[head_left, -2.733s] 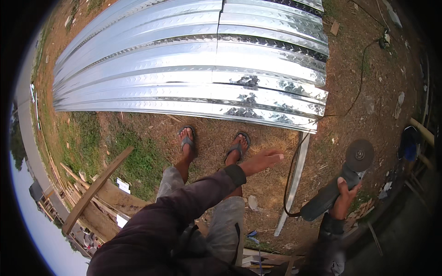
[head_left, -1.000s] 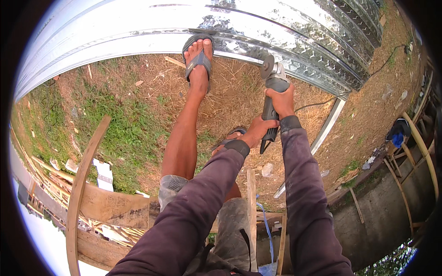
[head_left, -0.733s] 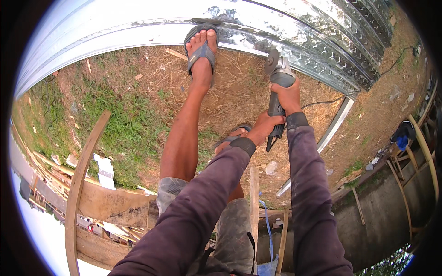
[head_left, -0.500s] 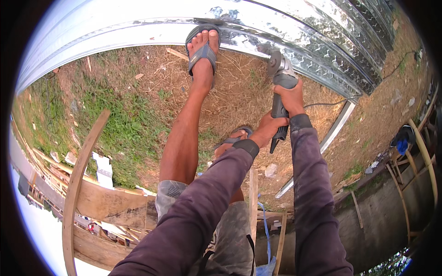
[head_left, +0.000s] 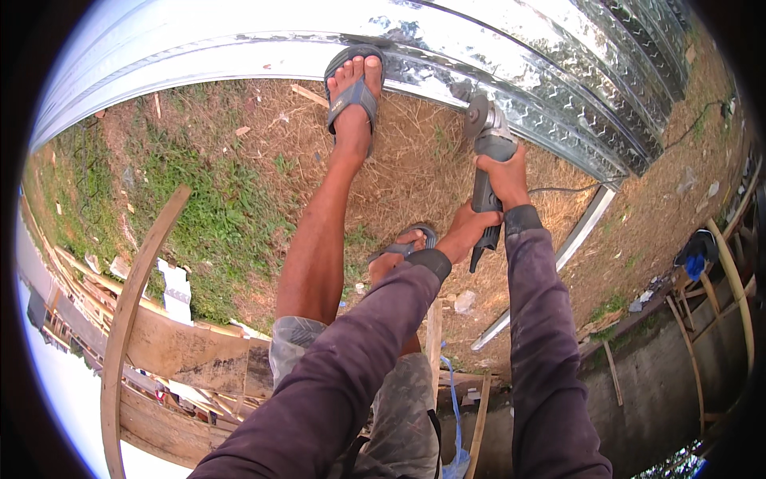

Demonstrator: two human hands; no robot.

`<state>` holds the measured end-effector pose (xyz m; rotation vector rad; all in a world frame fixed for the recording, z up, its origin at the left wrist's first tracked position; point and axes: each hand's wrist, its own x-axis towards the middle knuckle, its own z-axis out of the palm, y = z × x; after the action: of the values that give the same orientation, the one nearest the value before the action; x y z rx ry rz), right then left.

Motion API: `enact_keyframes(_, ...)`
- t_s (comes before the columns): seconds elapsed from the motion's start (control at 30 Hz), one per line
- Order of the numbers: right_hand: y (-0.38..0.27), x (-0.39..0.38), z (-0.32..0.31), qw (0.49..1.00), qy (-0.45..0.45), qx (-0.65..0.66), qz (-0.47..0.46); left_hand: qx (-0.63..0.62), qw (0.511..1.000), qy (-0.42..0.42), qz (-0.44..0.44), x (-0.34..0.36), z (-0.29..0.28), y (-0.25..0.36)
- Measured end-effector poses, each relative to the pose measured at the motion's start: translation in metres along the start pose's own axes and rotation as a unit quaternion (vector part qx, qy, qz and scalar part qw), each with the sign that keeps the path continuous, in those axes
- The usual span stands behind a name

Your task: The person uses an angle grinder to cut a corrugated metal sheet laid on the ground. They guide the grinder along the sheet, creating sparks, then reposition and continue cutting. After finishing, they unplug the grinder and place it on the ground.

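Looking down from head height onto a gray angle grinder (head_left: pixel 483 190), slanted, with its round disc (head_left: pixel 479 116) at the near edge of silvery corrugated metal sheets (head_left: pixel 239 64); cannot tell whether touching. Clamped around its neck by the right hand (head_left: pixel 505 177), and just behind, around its rear, by the left hand (head_left: pixel 471 230) — nearly meeting. Left of the disc, overlapping that same metal edge: a gray left sandal (head_left: pixel 353 97), foot inside. Farther back, beside the left forearm: a right sandal (head_left: pixel 399 249). Between left foot and grinder, a gap with room to move, floored with straw-strewn soil (head_left: pixel 423 168). To the right, a narrower wedge of soil — bounded by a pale metal bar (head_left: pixel 586 219) slanting back from the sheets' corner. Near that corner, a dark cable (head_left: pixel 558 189). At lower left, a wooden beam (head_left: pixel 140 311); at lower right, gray concrete (head_left: pixel 638 383).
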<state>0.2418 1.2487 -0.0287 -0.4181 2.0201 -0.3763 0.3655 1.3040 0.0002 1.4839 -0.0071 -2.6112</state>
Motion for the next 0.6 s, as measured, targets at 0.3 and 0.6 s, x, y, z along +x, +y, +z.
enact_keyframes(0.3,0.007,0.007,-0.003,1.0,0.006,-0.004,-0.006,-0.002,1.0,0.007,0.005,0.0,0.008,0.004)
enact_keyframes(0.6,-0.01,-0.001,0.001,1.0,0.018,-0.003,-0.008,-0.033,0.999,0.016,-0.002,-0.002,0.007,0.008)
